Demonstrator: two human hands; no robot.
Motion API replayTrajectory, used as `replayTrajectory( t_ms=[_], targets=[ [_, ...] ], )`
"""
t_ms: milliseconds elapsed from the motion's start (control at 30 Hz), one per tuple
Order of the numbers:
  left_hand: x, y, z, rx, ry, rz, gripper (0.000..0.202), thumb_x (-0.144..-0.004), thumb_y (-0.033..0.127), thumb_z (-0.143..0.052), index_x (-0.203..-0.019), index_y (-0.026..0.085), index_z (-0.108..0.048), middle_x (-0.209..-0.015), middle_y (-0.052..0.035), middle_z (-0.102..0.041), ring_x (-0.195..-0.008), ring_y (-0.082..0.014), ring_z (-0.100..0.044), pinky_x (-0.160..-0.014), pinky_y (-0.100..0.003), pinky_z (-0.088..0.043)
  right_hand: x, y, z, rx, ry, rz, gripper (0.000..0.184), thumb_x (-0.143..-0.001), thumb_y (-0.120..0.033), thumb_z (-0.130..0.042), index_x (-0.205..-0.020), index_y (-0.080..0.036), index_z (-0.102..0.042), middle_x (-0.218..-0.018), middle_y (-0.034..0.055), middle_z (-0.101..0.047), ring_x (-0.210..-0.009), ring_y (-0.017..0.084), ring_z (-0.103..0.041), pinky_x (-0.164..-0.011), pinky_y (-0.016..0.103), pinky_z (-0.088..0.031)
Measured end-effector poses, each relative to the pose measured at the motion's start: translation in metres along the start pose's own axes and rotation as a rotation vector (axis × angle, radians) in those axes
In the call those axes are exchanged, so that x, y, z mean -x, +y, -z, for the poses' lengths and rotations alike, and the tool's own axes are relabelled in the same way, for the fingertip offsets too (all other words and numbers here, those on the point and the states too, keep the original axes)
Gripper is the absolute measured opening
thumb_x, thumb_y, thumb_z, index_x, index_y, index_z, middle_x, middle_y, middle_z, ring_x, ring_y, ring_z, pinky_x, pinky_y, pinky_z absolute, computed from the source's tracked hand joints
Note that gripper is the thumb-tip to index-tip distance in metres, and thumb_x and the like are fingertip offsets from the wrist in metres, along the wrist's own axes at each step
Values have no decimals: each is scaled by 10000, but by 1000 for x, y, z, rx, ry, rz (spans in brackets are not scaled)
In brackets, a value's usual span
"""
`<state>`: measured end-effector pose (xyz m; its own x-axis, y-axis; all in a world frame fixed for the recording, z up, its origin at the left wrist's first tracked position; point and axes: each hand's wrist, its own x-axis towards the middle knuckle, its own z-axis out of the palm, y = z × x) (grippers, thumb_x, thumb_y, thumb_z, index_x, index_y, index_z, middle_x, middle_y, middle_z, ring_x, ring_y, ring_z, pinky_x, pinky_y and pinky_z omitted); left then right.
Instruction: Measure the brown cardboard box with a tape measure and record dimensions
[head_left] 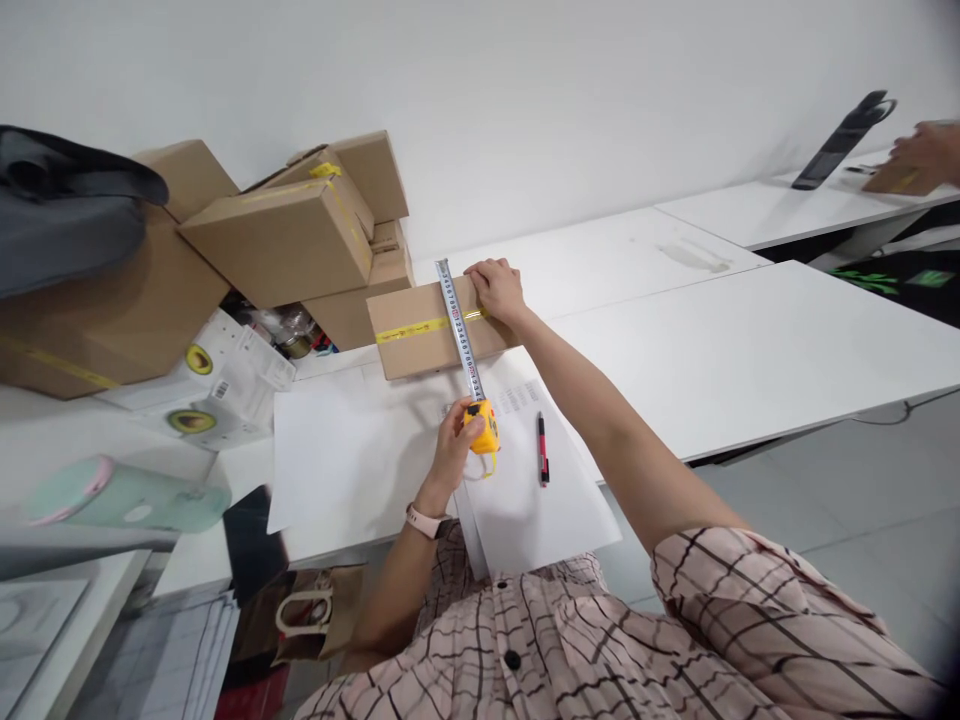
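Observation:
My left hand (454, 440) is closed around the yellow case of a tape measure (484, 428), thumb on its front. The silver blade (460, 330) runs out away from me, across the top of a small cardboard box (412, 330) sealed with yellow tape, and its end reaches past the box's far edge. My right hand (498, 288) grips the far right corner of this box, fingers bent over its edge. Below the box lie white paper sheets (517, 520), with a red and black pen (543, 450) on them, right of the tape measure.
Several cardboard boxes (285, 245) are stacked at the left, beside white boxes with avocado pictures (217, 390). A mint-green tumbler (142, 495) is at the near left. White tables (735, 340) stretch right, with a dark bottle (840, 140) and another person's hand (926, 155) on a small box.

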<state>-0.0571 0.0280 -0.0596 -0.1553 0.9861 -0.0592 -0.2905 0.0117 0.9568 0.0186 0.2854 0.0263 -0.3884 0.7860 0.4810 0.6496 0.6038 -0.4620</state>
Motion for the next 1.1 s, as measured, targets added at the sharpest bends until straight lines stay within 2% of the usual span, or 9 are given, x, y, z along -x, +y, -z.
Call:
replayTrajectory(
  t_ms=[100,200,467,700,867,1100],
  targets=[
    [1,-10,-2,-8,-11,38,546,-697,552,-802,-1077,216,-601,-971,-23,-608,-754,-160,-611,-616,-366,-637,-2,-1,-1,-6,1,-16,501,-1060,-379,-195,-1180,-261,-666,-1255,104,-658,-1203,307,-485,-1033,498,-355],
    [4,-15,-2,-19,-24,48,519,-713,535,-796,-1073,217,-599,-973,-22,-596,-783,-162,-607,-617,-350,-638,-3,-2,-4,3,21,-28,527,-1061,-395,-169,-1145,-257,-670,-1223,114,-658,-1188,309,-487,-1021,507,-361],
    [7,-20,1,-16,-22,76,543,-719,538,-798,-1104,217,-589,-1000,-30,-591,-810,-167,-600,-619,-328,-620,-3,-16,-8,41,69,-109,620,-1032,-598,-188,-1043,-226,-685,-1143,142,-649,-1201,333,-479,-1047,549,-338],
    [1,-38,6,-115,-23,-16,477,-778,486,-772,-1143,225,-612,-1036,-30,-621,-850,-146,-589,-738,-275,-554,-5,-22,-7,103,25,-158,579,-1013,-605,-258,-1089,-200,-665,-1196,172,-614,-1265,381,-444,-1048,578,-331],
    [-5,-53,10,-146,-33,-27,516,-789,452,-770,-1215,220,-592,-1095,-54,-649,-910,-163,-609,-798,-293,-528,-6,-17,-12,70,53,-141,584,-1012,-618,-254,-1080,-194,-649,-1169,183,-611,-1250,397,-457,-1013,596,-358],
    [-1,-45,4,-104,-20,-9,558,-743,497,-796,-1181,209,-605,-1043,-68,-675,-873,-177,-635,-769,-311,-544,-7,-8,-22,88,99,-76,659,-1015,-654,-163,-1151,-200,-621,-1150,186,-603,-1260,400,-446,-990,603,-379]
  ],
)
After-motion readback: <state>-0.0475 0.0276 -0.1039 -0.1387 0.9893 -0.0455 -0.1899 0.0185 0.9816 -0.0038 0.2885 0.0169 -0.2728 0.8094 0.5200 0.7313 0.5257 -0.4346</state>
